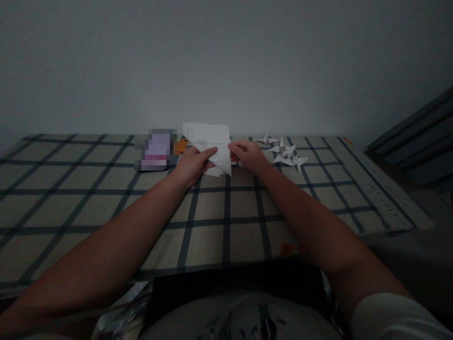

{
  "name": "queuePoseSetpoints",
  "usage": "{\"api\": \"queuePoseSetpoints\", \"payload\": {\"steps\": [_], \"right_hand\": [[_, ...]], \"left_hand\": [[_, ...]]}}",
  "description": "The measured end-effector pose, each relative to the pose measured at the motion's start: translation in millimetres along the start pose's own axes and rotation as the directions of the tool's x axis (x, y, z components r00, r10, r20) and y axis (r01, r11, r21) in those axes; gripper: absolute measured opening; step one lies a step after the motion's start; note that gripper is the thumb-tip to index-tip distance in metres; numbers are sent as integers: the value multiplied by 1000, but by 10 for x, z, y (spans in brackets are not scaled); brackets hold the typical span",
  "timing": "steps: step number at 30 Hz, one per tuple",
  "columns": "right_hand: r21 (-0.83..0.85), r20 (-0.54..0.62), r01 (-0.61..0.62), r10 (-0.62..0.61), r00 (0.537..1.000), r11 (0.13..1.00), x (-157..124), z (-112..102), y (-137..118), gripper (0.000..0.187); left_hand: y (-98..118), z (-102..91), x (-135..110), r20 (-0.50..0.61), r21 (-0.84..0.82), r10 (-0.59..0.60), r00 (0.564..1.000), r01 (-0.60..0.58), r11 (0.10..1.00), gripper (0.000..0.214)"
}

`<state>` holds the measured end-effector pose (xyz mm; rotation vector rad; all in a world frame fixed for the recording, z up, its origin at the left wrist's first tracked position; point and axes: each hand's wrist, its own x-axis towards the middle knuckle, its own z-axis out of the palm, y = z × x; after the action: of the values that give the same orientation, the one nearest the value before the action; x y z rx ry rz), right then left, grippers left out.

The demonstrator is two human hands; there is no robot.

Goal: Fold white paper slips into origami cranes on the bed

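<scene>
A plain gray wall (226,61) stands at the back. In front of it is a big surface (106,205) with dark lines making squares. The white paper (217,134) is over the middle of the surface, in both my hands. My left hand (194,166) holds its left side, thumb on top. My right hand (250,156) pinches its right edge. Near my left hand lies a blurry pink and purple thing (156,150). Past my right hand sit small, pointy folded papers (283,148).

Paper (218,134) too finely printed to read, device (157,145) pixelated, sleeve (392,314) cropped
</scene>
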<state>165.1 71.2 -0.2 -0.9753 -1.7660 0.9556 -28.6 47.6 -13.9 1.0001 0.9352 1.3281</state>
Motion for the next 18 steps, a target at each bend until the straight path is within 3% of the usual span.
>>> {"api": "queuePoseSetpoints", "payload": {"steps": [9,18], "right_hand": [[0,27,22,-22,999,1000,18,-35,75,29],[49,31,-42,41,999,998,19,-26,32,17]], "left_hand": [[40,43,-22,11,-14,-25,1000,25,1000,34],[-4,62,-37,26,-22,7,1000,-6,1000,27]]}}
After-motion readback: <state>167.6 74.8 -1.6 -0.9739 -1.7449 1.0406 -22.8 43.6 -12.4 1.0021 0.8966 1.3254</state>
